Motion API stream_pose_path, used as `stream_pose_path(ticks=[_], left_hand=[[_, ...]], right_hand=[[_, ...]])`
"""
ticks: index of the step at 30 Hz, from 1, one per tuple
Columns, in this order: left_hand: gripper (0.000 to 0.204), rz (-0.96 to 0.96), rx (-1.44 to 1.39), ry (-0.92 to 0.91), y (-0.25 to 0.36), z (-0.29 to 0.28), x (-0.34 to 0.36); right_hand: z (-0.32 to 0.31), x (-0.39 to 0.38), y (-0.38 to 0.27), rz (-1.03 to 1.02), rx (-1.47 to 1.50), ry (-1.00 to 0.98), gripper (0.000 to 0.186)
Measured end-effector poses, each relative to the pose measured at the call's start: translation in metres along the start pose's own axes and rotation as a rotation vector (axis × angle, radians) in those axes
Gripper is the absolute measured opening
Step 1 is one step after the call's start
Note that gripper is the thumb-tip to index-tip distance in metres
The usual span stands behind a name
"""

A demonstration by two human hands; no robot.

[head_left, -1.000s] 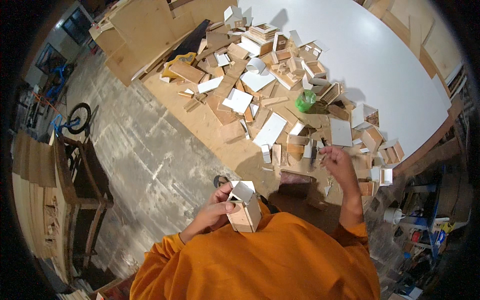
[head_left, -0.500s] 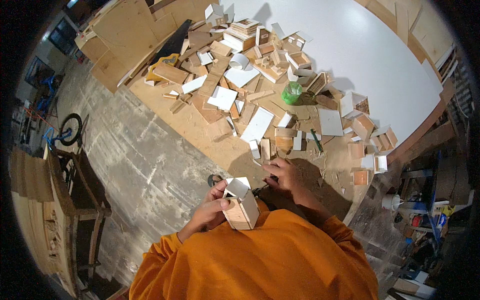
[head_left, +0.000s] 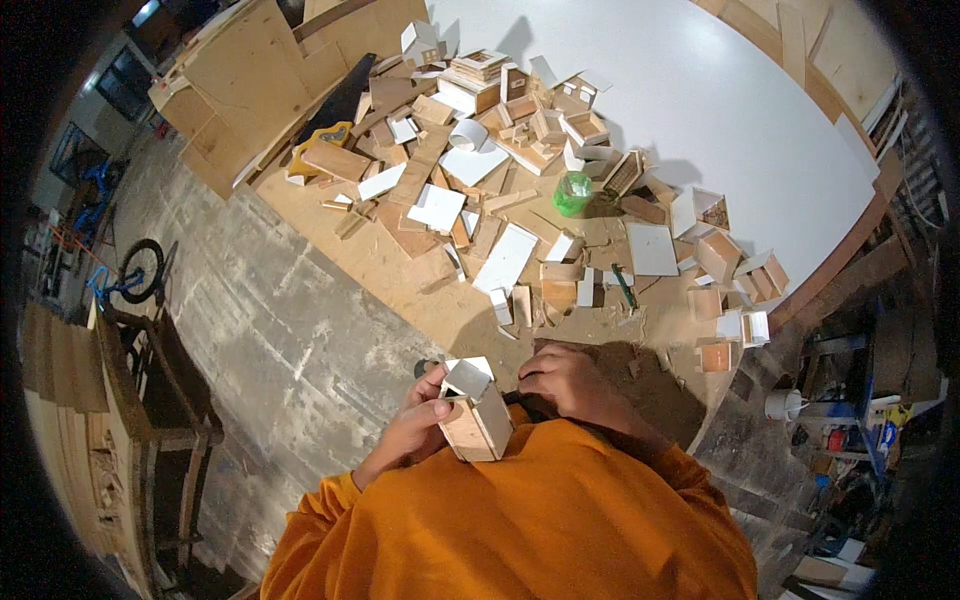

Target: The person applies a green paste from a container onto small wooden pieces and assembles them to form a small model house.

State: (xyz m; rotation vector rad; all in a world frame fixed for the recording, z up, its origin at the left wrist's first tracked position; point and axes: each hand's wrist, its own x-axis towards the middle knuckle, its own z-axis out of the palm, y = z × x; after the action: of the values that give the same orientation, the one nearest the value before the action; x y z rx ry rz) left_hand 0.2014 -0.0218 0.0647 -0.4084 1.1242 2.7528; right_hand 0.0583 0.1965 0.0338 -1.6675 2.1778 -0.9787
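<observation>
My left hand (head_left: pixel 410 425) grips a small, upright wooden box (head_left: pixel 475 430) with white and bare wood panels and a tilted white piece in its top, held against my orange shirt. My right hand (head_left: pixel 565 380) is just right of the box, fingers curled over a dark area; whatever they hold, if anything, is hidden. Beyond both hands a heap of wood offcuts and small boxes (head_left: pixel 718 258) covers the plywood worktop (head_left: pixel 370 265), with a green plastic container (head_left: pixel 571 198) and a slim dark green tool (head_left: pixel 625 290) among them.
A yellow-handled saw (head_left: pixel 318 145) lies at the back left. A white board (head_left: pixel 750 110) spans the back right. A wooden rack (head_left: pixel 150 450) stands left on the concrete floor (head_left: pixel 280 350), with a blue bicycle (head_left: pixel 135 270) behind. Cluttered shelving (head_left: pixel 850 430) is at right.
My right hand has moved down and left from the right of the worktop to beside the box, its fingers now curled. My left hand still holds the box. The view has shifted somewhat.
</observation>
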Motion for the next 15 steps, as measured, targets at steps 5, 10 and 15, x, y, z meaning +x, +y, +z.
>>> stream_pose_path(ticks=[5,10,15], left_hand=[[0.064,-0.014,-0.045,-0.019,-0.007,0.0,0.003],[0.065,-0.048,-0.018,-0.05,-0.011,0.004,0.007],[0.065,-0.048,0.067,-0.086,-0.007,0.02,0.013]], right_hand=[[-0.02,-0.037,0.012,0.107,-0.15,0.13,0.017],[-0.009,-0.028,-0.004,0.0,-0.183,0.119,0.027],[0.046,-0.044,0.037,-0.038,-0.131,0.089,0.029]])
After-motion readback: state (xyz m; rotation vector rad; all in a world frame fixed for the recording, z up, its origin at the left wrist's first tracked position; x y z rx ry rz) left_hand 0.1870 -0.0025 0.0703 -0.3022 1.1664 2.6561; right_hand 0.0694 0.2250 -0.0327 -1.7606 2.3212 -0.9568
